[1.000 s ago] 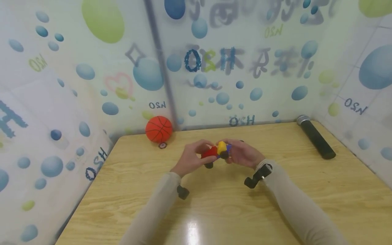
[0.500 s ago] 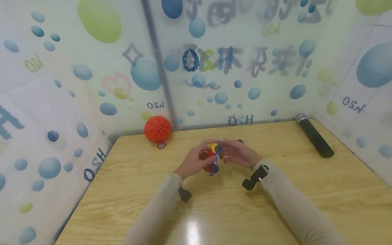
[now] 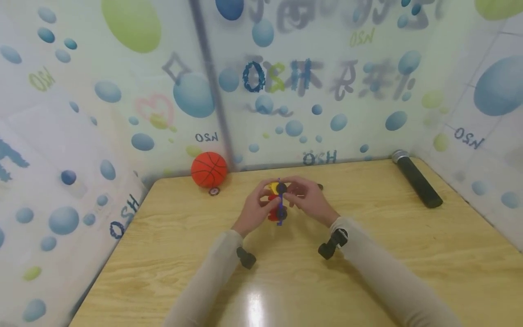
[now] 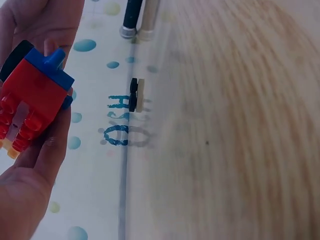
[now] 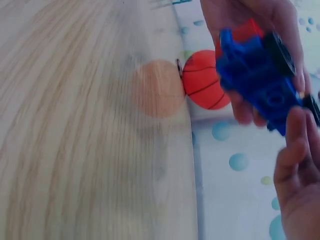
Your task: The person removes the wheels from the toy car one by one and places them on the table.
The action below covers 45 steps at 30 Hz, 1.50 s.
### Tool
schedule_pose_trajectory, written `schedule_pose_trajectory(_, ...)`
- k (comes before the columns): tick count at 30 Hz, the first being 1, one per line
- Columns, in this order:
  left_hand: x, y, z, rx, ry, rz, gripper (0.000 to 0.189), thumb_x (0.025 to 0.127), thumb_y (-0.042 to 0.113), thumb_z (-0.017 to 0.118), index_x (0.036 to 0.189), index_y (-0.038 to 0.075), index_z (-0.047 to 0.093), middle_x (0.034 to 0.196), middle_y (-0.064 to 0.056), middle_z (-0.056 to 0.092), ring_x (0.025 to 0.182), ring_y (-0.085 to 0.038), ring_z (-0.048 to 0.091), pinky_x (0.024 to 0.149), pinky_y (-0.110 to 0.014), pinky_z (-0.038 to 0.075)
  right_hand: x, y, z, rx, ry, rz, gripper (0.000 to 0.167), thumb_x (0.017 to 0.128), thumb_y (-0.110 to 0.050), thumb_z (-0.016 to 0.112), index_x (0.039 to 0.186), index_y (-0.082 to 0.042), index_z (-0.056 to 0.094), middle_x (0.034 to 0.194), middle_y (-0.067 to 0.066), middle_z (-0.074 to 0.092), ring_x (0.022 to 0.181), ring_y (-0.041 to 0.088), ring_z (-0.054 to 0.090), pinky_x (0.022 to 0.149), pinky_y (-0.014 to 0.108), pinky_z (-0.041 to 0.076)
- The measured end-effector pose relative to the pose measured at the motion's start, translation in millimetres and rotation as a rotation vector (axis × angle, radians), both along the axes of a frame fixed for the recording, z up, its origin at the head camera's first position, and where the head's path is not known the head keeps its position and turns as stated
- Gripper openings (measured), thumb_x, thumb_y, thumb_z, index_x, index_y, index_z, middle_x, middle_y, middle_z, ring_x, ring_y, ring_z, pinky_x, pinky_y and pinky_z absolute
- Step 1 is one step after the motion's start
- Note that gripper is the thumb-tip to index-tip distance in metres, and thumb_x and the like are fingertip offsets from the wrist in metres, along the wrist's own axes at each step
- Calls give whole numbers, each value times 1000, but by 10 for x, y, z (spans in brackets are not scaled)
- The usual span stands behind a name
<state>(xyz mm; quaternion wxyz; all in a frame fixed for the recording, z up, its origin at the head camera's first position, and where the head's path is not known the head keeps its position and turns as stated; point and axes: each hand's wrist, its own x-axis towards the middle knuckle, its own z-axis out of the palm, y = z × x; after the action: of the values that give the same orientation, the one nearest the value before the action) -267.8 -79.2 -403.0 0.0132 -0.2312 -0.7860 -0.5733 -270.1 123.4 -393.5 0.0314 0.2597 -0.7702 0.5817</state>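
Observation:
My left hand (image 3: 254, 211) grips a small toy car (image 3: 274, 213) built of red, yellow and blue blocks with black wheels, held above the table. In the left wrist view its red block (image 4: 37, 92) with rows of studs shows beside a blue part, the left hand below it. My right hand (image 3: 310, 200) pinches the car's far end, fingertips at a wheel (image 3: 281, 187). The right wrist view shows the blue underside (image 5: 262, 82) tilted, with right fingers (image 5: 295, 135) at the lower wheel (image 5: 311, 106) and the left hand behind. The right hand's far fingers are partly hidden.
A red basketball-patterned ball (image 3: 209, 170) sits at the back left, a small dark disc (image 3: 214, 191) with a pale centre before it. A small black piece (image 3: 320, 186) lies behind my right hand. A microphone (image 3: 416, 179) lies at the back right of the wooden table (image 3: 310, 281), near the walls.
The toy car has turned from lying crosswise to pointing away, its wheels now facing right. My right hand has closed in, bringing thumb and fingers onto the car's far end.

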Motion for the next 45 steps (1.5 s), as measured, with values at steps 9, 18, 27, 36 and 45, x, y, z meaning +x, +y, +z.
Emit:
schedule_pose_trajectory(9, -22, 24, -74, 45, -10, 11, 48, 97, 15, 67, 141, 26, 51, 143, -6, 55, 122, -33, 62, 97, -47, 58, -34, -89, -12, 10, 27, -98, 28, 96, -15, 68, 124, -13, 67, 91, 22, 69, 72, 36, 67, 57, 30, 54)
schedule_pose_trajectory(18, -25, 62, -59, 9, -21, 36, 49, 95, 13, 68, 141, 24, 53, 136, -9, 59, 120, -31, 64, 97, -45, 58, -25, -93, 58, 39, 73, -78, 27, 91, -9, 73, 118, -9, 70, 109, 13, 73, 84, 21, 72, 73, 34, 61)
schedule_pose_trajectory(27, -20, 81, -107, -19, -28, 59, 48, 93, 14, 71, 137, 27, 58, 112, -17, 68, 102, -34, 73, 85, -41, 63, -72, -55, 37, 47, 8, -67, 18, 88, -8, 76, 106, -11, 74, 87, 12, 73, 66, 24, 64, 54, 33, 54)
schedule_pose_trajectory(36, 6, 91, -74, -32, -48, 78, 48, 91, 12, 73, 136, 22, 59, 109, -18, 72, 101, -35, 74, 83, -41, 63, -84, -16, 41, 56, -24, -46, 19, 86, -14, 79, 104, -9, 76, 72, 20, 66, 57, 20, 59, 53, 37, 54)
schedule_pose_trajectory(45, 10, -71, -103, 102, -255, 4, 41, 98, 18, 66, 138, 15, 57, 114, -32, 70, 83, -28, 78, 73, -38, 64, -97, 51, 121, 90, 86, -5, 16, 86, -8, 78, 102, -6, 77, 75, 13, 70, 57, 31, 64, 52, 31, 56)
